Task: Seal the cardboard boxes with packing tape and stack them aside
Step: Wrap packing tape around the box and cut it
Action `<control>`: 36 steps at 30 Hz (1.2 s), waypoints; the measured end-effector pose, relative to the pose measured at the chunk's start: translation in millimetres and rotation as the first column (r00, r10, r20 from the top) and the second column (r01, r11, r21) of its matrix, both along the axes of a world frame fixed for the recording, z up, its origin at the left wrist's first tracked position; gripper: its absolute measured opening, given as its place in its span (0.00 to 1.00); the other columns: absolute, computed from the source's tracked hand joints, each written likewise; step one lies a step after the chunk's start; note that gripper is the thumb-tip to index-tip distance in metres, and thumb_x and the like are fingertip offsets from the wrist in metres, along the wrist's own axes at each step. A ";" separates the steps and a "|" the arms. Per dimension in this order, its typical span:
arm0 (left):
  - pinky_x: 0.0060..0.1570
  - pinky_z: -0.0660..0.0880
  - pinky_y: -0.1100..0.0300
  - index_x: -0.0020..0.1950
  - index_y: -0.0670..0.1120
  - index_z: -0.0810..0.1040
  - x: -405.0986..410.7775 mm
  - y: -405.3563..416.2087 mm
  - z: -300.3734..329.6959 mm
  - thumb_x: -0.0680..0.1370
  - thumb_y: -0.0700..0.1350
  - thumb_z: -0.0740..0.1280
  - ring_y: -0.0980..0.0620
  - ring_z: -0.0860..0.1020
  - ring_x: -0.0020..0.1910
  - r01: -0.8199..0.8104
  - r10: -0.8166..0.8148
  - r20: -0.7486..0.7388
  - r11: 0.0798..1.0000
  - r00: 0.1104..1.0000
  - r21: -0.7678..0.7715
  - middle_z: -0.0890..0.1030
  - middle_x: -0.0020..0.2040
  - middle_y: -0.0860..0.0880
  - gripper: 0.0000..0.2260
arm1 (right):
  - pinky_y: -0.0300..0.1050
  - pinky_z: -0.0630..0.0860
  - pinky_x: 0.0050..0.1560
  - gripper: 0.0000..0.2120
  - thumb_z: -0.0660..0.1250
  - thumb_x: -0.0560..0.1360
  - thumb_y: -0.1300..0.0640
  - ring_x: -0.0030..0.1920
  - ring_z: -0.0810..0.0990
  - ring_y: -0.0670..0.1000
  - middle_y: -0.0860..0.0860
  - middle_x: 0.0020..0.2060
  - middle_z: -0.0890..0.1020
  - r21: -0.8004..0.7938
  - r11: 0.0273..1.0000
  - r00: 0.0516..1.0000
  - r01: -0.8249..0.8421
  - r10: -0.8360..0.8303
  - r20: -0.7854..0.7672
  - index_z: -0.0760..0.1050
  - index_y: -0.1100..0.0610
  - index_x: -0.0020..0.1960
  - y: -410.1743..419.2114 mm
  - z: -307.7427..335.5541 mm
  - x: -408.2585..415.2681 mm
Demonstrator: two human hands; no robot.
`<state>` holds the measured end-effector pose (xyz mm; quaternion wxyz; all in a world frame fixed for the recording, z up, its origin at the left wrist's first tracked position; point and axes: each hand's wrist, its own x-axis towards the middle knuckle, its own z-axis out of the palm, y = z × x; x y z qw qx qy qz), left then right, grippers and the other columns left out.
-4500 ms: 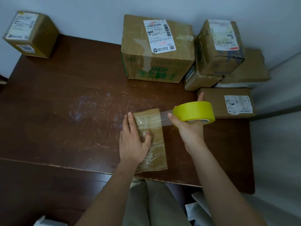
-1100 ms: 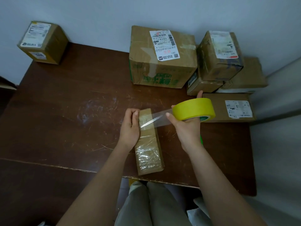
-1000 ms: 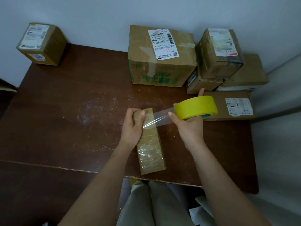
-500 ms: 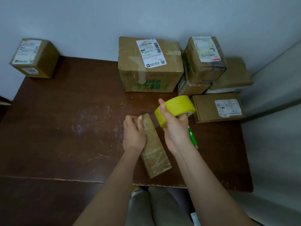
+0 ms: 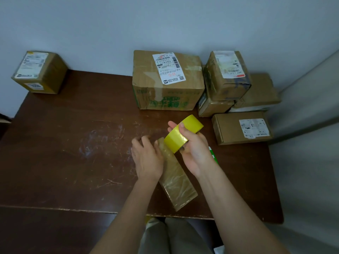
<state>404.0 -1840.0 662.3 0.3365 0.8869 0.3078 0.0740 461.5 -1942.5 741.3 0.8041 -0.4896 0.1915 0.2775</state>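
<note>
A small flat cardboard box (image 5: 177,182), wrapped in shiny clear tape, lies on the dark wooden table (image 5: 73,153) near its front edge. My left hand (image 5: 146,158) rests on the box's far left end, fingers blurred and loosely bent over it. My right hand (image 5: 194,149) grips a yellow roll of packing tape (image 5: 182,133), tilted and held just above the box's far end. Whether a strip still joins roll and box is not visible.
A large labelled box (image 5: 167,79) stands at the back centre by the wall. Several smaller boxes (image 5: 226,76) are piled at the back right, a flat one (image 5: 242,128) in front. One box (image 5: 39,72) sits at the back left. A green object (image 5: 213,155) lies under my right wrist.
My right hand brought the roll leftward and down to the box, tilting it; the stretched strip of clear tape is gone from sight. The box turned slightly. My left hand slid along its far end.
</note>
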 end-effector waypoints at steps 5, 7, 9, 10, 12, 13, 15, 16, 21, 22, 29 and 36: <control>0.54 0.71 0.63 0.64 0.43 0.74 -0.1 17.7 20.5 0.71 0.36 0.66 0.58 0.74 0.54 0.503 -0.459 0.215 0.826 0.862 -0.255 0.75 0.57 0.51 0.21 | 0.47 0.78 0.52 0.06 0.64 0.81 0.58 0.56 0.84 0.52 0.56 0.53 0.86 0.073 0.997 0.999 -0.033 0.035 -0.028 0.74 0.57 0.56 -9.3 -4.0 1.6; 0.53 0.70 0.62 0.64 0.45 0.74 1.7 20.1 18.4 0.72 0.45 0.67 0.58 0.73 0.53 0.563 -0.533 0.183 0.792 0.826 -0.234 0.74 0.55 0.52 0.21 | 0.47 0.79 0.52 0.04 0.64 0.80 0.60 0.54 0.85 0.53 0.58 0.52 0.86 0.087 0.996 1.000 -0.013 0.014 -0.008 0.75 0.57 0.55 -9.7 -5.0 3.8; 0.55 0.70 0.57 0.65 0.48 0.72 1.9 19.6 13.1 0.73 0.52 0.68 0.56 0.72 0.55 0.564 -0.542 0.156 0.796 0.826 -0.221 0.73 0.56 0.54 0.22 | 0.47 0.79 0.53 0.06 0.63 0.80 0.59 0.52 0.85 0.53 0.59 0.51 0.86 0.108 0.994 1.000 0.010 -0.010 -0.007 0.75 0.59 0.56 -10.8 -6.2 5.9; 0.56 0.70 0.55 0.66 0.50 0.71 1.5 18.5 8.9 0.74 0.54 0.69 0.55 0.71 0.56 0.550 -0.536 0.124 0.808 0.835 -0.213 0.74 0.56 0.55 0.22 | 0.47 0.79 0.53 0.08 0.63 0.81 0.58 0.51 0.86 0.53 0.58 0.51 0.86 0.123 0.992 1.000 0.022 -0.019 -0.020 0.75 0.60 0.58 -11.3 -7.0 6.9; 0.56 0.70 0.50 0.66 0.52 0.68 1.3 12.3 4.5 0.76 0.57 0.69 0.52 0.71 0.55 0.484 -0.491 0.008 0.855 0.871 -0.187 0.77 0.56 0.53 0.22 | 0.48 0.79 0.53 0.12 0.62 0.81 0.56 0.49 0.86 0.51 0.57 0.49 0.86 0.149 0.988 0.998 0.044 -0.036 -0.055 0.74 0.60 0.62 -13.5 -9.6 8.8; 0.56 0.71 0.48 0.66 0.50 0.68 2.4 8.6 3.3 0.76 0.57 0.69 0.49 0.73 0.55 0.439 -0.452 -0.041 0.881 0.891 -0.175 0.79 0.55 0.51 0.23 | 0.48 0.79 0.52 0.12 0.61 0.81 0.56 0.48 0.86 0.51 0.57 0.48 0.87 0.153 0.987 0.997 0.049 -0.040 -0.062 0.73 0.60 0.63 -15.4 -11.1 9.8; 0.54 0.73 0.45 0.64 0.47 0.68 6.7 3.0 0.6 0.75 0.57 0.71 0.45 0.78 0.53 0.374 -0.396 -0.081 0.905 0.915 -0.203 0.82 0.53 0.49 0.24 | 0.48 0.79 0.50 0.10 0.61 0.82 0.56 0.48 0.86 0.50 0.56 0.47 0.87 0.132 0.990 0.998 0.041 -0.033 -0.057 0.74 0.59 0.59 -19.2 -15.1 12.7; 0.53 0.75 0.45 0.65 0.47 0.67 9.3 0.5 0.9 0.75 0.55 0.72 0.45 0.80 0.51 0.365 -0.391 -0.077 0.902 0.917 -0.232 0.82 0.52 0.49 0.24 | 0.48 0.79 0.49 0.09 0.61 0.82 0.56 0.49 0.86 0.50 0.55 0.48 0.87 0.117 0.992 0.998 0.036 -0.030 -0.059 0.75 0.58 0.58 -21.2 -17.0 14.2; 0.44 0.76 0.59 0.69 0.49 0.68 27.8 -4.0 3.5 0.75 0.38 0.72 0.53 0.79 0.45 0.432 -0.458 0.010 0.831 0.889 -0.349 0.80 0.50 0.49 0.24 | 0.52 0.77 0.59 0.06 0.65 0.80 0.53 0.50 0.83 0.51 0.53 0.49 0.84 -0.035 0.999 0.992 0.020 -0.024 -0.126 0.77 0.54 0.54 -28.6 -29.5 26.1; 0.41 0.73 0.64 0.66 0.49 0.71 32.4 -5.1 5.6 0.75 0.36 0.71 0.55 0.78 0.43 0.433 -0.469 -0.007 0.822 0.883 -0.369 0.80 0.47 0.50 0.22 | 0.52 0.76 0.60 0.04 0.66 0.80 0.53 0.50 0.82 0.51 0.53 0.49 0.83 -0.071 0.997 0.993 -0.005 -0.003 -0.121 0.77 0.53 0.53 -28.4 -30.5 28.2; 0.37 0.71 0.70 0.54 0.50 0.75 38.5 -8.0 -4.1 0.76 0.34 0.70 0.62 0.75 0.37 0.311 -0.346 0.022 0.813 0.938 -0.493 0.81 0.45 0.48 0.13 | 0.52 0.71 0.51 0.25 0.53 0.81 0.35 0.49 0.77 0.56 0.52 0.40 0.77 -0.861 0.395 0.735 -0.320 0.677 0.038 0.71 0.53 0.38 -53.9 -39.4 41.1; 0.38 0.73 0.58 0.53 0.51 0.75 54.0 -15.0 4.2 0.78 0.45 0.71 0.51 0.79 0.43 0.216 -0.281 -0.124 0.899 0.952 -0.381 0.79 0.41 0.55 0.07 | 0.49 0.77 0.48 0.11 0.65 0.80 0.47 0.55 0.79 0.53 0.51 0.50 0.82 -0.952 0.136 0.741 -0.274 0.661 -0.119 0.81 0.52 0.55 -82.6 -51.4 10.6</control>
